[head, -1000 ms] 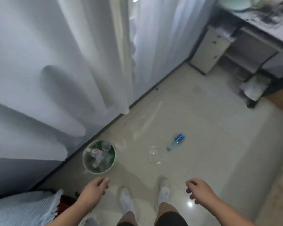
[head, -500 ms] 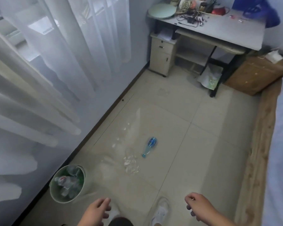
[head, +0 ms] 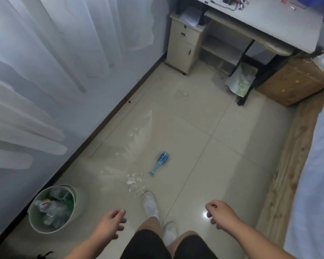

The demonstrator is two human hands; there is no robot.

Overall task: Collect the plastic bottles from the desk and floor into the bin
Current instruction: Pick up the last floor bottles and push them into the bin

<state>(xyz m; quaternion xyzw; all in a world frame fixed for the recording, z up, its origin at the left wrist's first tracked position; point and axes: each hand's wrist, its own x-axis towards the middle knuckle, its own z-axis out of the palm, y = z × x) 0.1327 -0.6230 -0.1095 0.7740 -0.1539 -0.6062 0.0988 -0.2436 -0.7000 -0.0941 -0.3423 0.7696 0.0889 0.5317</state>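
A blue plastic bottle (head: 160,162) lies on its side on the tiled floor, cap toward me. Just nearer, a crushed clear bottle (head: 136,183) lies by my left shoe. Another clear bottle (head: 180,94) lies far off near the desk. The green bin (head: 74,199) stands at lower left by the wall, with several clear bottles inside. My left hand (head: 111,224) hangs to the right of the bin, fingers loosely curled, holding nothing. My right hand (head: 220,214) hangs apart on the right, also empty with loosely curled fingers.
White curtains (head: 45,71) cover the left wall. A grey desk (head: 266,28) with cables stands at the far end, a drawer cabinet (head: 185,40) under it. A wooden nightstand (head: 292,81) and bed frame (head: 288,165) line the right side.
My view has swung right and forward from the bin toward the floor bottles and desk. I have stepped forward, left shoe leading. Both hands stay empty.
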